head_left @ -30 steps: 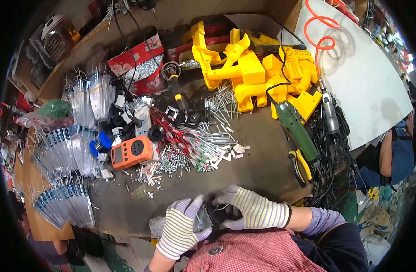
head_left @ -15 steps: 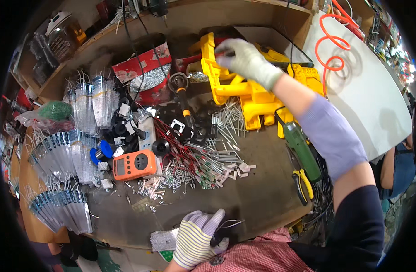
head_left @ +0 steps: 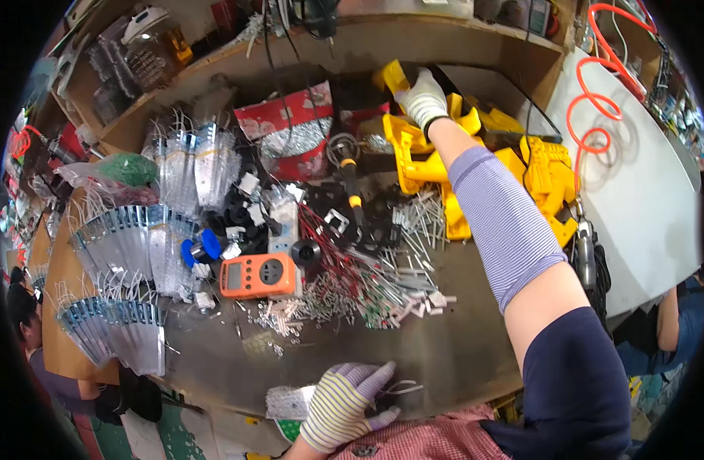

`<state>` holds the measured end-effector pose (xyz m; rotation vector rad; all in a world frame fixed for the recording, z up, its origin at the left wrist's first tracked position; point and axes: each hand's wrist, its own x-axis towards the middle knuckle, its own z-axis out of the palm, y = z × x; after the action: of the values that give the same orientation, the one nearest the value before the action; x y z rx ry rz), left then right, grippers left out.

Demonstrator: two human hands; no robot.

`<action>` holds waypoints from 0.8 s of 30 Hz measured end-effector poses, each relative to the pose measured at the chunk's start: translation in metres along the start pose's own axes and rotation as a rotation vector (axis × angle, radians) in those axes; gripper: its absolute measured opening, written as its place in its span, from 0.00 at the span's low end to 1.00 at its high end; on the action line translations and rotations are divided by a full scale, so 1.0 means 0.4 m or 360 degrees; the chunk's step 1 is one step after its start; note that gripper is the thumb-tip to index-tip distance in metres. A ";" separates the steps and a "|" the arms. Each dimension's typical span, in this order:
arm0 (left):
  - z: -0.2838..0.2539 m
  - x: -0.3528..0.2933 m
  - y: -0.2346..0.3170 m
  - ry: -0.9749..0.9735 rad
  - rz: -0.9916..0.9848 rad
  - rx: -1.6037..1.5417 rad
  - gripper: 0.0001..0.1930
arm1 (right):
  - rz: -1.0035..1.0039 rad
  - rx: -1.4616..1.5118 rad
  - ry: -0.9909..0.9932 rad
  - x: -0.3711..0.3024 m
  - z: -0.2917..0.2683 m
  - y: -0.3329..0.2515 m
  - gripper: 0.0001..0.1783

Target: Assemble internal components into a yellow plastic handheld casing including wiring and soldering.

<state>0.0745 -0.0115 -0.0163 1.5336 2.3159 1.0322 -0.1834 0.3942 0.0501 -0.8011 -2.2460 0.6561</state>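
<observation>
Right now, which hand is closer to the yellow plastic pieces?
Right. The right hand is at the yellow plastic pieces, toward the back of the table. The left hand is well away from them, at the table's near edge.

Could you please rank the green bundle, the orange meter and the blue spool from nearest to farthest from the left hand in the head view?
From the left hand:
1. Orange meter: ahead and to the left.
2. Blue spool: just beyond the meter's left end.
3. Green bundle: farther back, toward the left side.
</observation>
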 end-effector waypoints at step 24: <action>-0.037 -0.060 -0.078 0.1311 -0.0716 -0.2131 0.28 | -0.1408 -0.1006 -0.0569 -0.563 -0.256 0.099 0.04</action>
<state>0.0548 -0.0458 -0.0301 0.0452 1.3236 2.5074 0.0388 0.2896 0.0004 0.1334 -2.8240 -0.3788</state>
